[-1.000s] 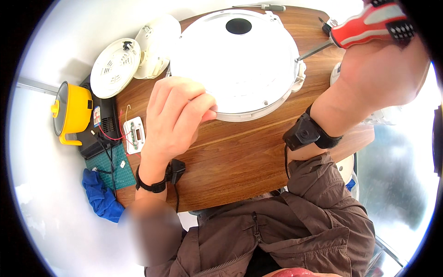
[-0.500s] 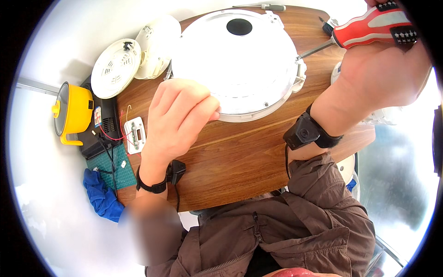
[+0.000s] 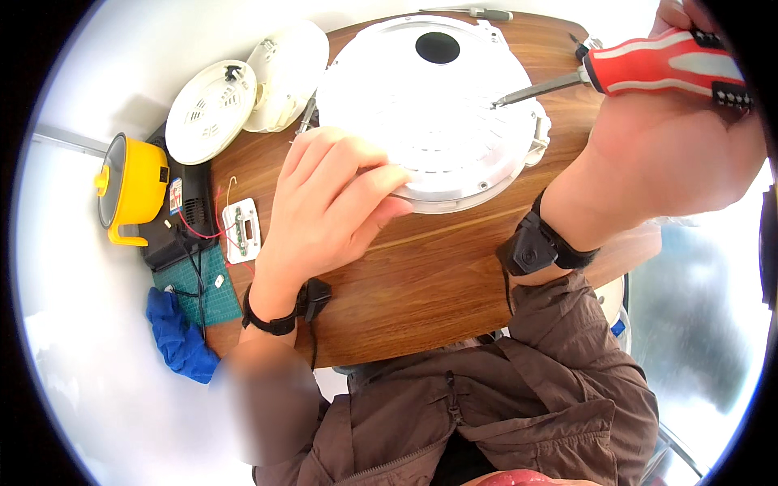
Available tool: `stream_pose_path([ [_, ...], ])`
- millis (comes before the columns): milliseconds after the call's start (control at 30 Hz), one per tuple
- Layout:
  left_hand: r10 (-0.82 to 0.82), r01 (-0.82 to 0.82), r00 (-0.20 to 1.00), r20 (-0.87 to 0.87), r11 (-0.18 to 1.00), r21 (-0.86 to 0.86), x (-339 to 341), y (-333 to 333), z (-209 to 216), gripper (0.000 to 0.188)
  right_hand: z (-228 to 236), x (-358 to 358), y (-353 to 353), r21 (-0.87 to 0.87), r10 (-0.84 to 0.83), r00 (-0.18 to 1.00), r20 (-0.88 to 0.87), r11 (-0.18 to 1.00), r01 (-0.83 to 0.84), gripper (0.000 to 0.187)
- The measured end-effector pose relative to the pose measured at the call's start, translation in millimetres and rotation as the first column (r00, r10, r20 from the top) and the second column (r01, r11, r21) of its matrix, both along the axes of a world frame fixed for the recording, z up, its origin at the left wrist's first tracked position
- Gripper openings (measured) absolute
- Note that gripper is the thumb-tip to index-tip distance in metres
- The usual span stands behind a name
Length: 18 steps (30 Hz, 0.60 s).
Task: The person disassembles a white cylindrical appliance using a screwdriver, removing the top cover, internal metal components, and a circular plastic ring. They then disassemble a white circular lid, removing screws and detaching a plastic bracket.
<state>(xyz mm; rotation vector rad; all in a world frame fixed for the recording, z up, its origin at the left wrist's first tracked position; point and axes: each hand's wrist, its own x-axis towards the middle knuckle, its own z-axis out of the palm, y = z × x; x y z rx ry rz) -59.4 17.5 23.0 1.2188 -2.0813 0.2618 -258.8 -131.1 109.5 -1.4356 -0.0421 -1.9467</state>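
A round white housing with a shiny metal top (image 3: 405, 105) lies on the table; it has a black circular spot (image 3: 438, 49) near its far edge and small screws around its rim. My left hand (image 3: 324, 202) has its bent fingers on the near left rim, the index finger over the top and the thumb lower at the edge. My right hand (image 3: 656, 154) is closed around the handle of a red and grey screwdriver (image 3: 648, 65). The screwdriver's shaft points left, its tip over the metal top, with a small dark bit at the end that is too small to name.
The wooden table (image 3: 389, 283) carries two cream round covers (image 3: 212, 113) at the back left. Beside them are a yellow pot (image 3: 138, 182), a black box (image 3: 194, 194), a wired white module (image 3: 241, 231), a green mat (image 3: 215, 279) and a blue cloth (image 3: 180, 336). Another screwdriver (image 3: 490, 14) lies behind.
The screwdriver tip has moved left, from the housing's right rim to over the metal top. My left hand has shifted right, its index finger and thumb now further apart at the rim.
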Motion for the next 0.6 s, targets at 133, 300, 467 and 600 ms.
stream_pose_path([
  [133,0.04,-0.026,0.954,-0.296,0.998,0.05,-7,7,0,0.046,-3,5,11,0.047,0.034,0.999,0.022,0.998,-0.035,0.033],
  [300,0.072,0.012,0.827,-0.558,0.989,0.146,-16,13,11,0.046,-4,11,17,0.099,0.087,0.995,0.045,0.991,-0.091,0.032],
  [467,0.043,0.044,0.791,-0.61,0.991,0.128,-16,11,6,0.032,-6,14,21,0.136,0.118,0.992,0.048,0.983,-0.123,0.03],
  [600,0.093,-0.01,0.775,-0.625,0.991,0.135,-12,18,2,0.019,-11,20,29,0.169,0.158,0.986,0.061,0.972,-0.166,0.029],
])
